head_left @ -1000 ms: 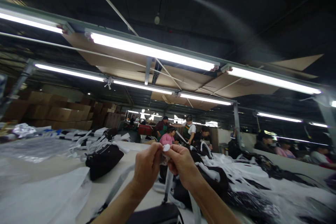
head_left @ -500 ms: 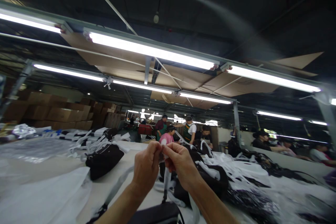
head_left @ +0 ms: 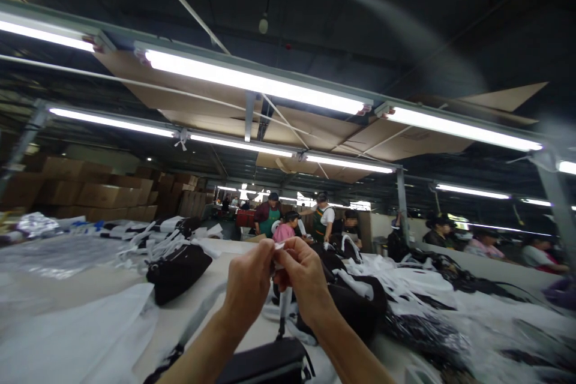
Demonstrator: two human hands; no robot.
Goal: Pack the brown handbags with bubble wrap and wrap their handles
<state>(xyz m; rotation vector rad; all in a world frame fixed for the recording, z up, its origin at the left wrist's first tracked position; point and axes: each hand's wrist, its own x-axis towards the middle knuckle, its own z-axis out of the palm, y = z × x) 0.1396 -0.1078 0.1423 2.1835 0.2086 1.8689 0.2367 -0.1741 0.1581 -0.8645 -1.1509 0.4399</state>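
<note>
My left hand and my right hand meet above the table, closed in a pinch. Between their fingertips is a small white strip of wrapping, mostly hidden by the fingers. Below them hangs a strap wrapped in whitish material, running down to a black bag at the bottom edge. Another whitish wrapped strap slants down behind my left forearm to a dark end. Whether both straps belong to this bag I cannot tell.
A black bag lies to the left beside a white sheet. More black bags and white wrapped straps are heaped to the right, near crumpled clear plastic. Co-workers are beyond the table; cardboard boxes are stacked far left.
My hands stay pinched together, with the right fingers turned slightly and the white strip now lying flatter between them. The view has shifted a little. A person in the background stands more upright.
</note>
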